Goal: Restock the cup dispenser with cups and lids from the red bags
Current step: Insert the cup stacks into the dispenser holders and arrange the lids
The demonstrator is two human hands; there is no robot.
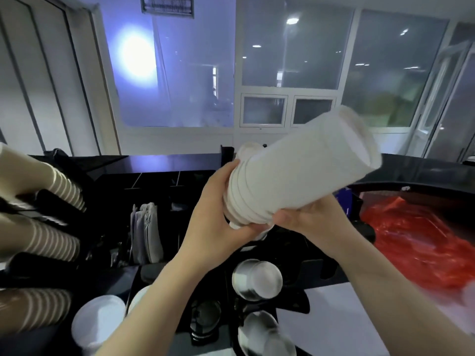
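Note:
A white stack of nested lids or cups, blurred by motion, is held tilted in mid-air above the black dispenser, its far end up to the right. My left hand grips its lower end from the left. My right hand grips the same end from underneath on the right. A red bag lies on the counter at the right. Beige ribbed cups stick out of the dispenser tubes at the left.
Below my hands the dispenser's slots show white round lids and a further lid stack at the lower left. Packets of napkins or cutlery stand in a middle compartment. A black counter runs behind, with windows beyond.

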